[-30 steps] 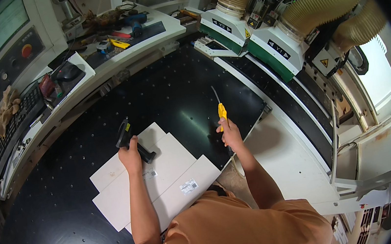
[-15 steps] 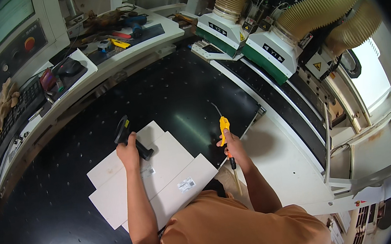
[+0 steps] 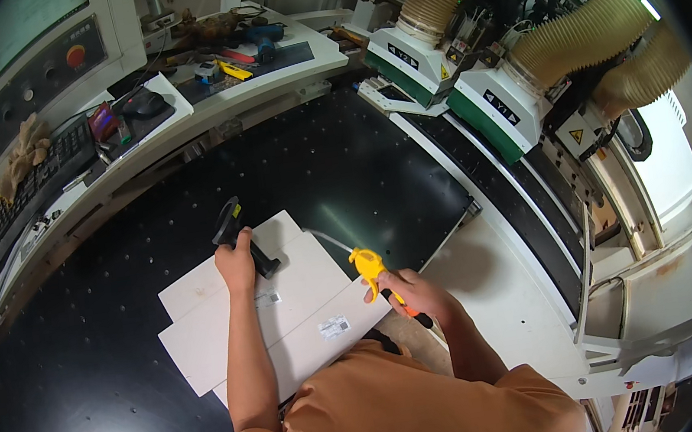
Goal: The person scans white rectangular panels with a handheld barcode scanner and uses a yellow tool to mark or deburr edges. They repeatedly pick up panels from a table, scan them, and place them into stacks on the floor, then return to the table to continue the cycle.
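Closed around a black handheld barcode scanner [image 3: 263, 260], my left hand [image 3: 235, 265] is over the upper part of some white panels [image 3: 221, 342]. The panels lie overlapped on the black table in front of my body, and two of them carry printed labels; the nearer label [image 3: 334, 327] is close to my shirt. My right hand [image 3: 413, 292] grips a yellow air blow gun [image 3: 368, 267] by its handle. Its thin bent nozzle points up and left, with the tip over the panels' far right corner.
The black perforated table [image 3: 77, 365] spreads left and ahead. A side shelf holds a keyboard [image 3: 52, 176], a mouse [image 3: 142, 103], gloves and a yellow utility knife [image 3: 235, 70]. At the right stand machine heads [image 3: 486, 114] with ribbed hoses [image 3: 575, 28] and a white side surface [image 3: 495, 284].
My right hand has tilted the blow gun leftward, bringing its nozzle over the panels. My left hand keeps the scanner at nearly the same place. The whole view has shifted slightly.
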The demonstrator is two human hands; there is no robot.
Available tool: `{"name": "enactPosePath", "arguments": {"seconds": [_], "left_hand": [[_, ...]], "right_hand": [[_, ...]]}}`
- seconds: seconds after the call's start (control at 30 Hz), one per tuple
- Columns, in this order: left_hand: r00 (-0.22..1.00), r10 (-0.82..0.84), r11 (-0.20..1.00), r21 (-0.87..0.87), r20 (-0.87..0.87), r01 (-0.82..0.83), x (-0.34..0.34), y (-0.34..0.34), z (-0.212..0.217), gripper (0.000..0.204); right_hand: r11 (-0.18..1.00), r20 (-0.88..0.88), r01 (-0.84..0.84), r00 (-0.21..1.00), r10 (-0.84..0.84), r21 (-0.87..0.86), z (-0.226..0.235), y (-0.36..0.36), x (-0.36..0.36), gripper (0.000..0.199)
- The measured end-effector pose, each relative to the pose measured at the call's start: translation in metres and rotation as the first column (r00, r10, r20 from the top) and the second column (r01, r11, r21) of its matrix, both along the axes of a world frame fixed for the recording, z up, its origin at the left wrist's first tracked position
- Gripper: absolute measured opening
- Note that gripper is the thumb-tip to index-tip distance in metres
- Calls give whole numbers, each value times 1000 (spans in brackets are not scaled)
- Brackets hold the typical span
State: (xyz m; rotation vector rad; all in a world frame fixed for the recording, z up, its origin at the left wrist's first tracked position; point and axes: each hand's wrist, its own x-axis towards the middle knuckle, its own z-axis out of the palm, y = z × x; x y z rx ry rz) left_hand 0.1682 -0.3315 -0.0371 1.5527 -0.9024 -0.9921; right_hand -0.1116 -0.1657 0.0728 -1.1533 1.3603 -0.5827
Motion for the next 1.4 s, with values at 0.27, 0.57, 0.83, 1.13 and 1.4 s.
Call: {"name": "enactPosePath", "arguments": {"seconds": [0.27, 0.57, 0.83, 1.13, 1.4], "left_hand": [[1000, -3, 1000, -22, 7, 3, -1, -2, 2, 51], [999, -29, 999, 41, -30, 31, 0, -3, -4, 49], [998, -67, 994, 82, -23, 68, 3, -2, 2, 50], [999, -41, 998, 52, 8, 41, 0, 0, 8, 50], [1000, -22, 998, 64, -1, 22, -1, -2, 1, 51]], "right_hand": [[882, 81, -449, 893, 442, 141, 31, 31, -8, 34], [824, -204, 557, 823, -530, 107, -36, 28, -80, 56], [754, -140, 656, 744, -654, -38, -72, 3, -78, 56], [737, -421, 460, 615, -666, -495, -102, -5, -85, 45], [541, -356, 708, 412, -839, -454, -116, 12, -128, 47]]}}
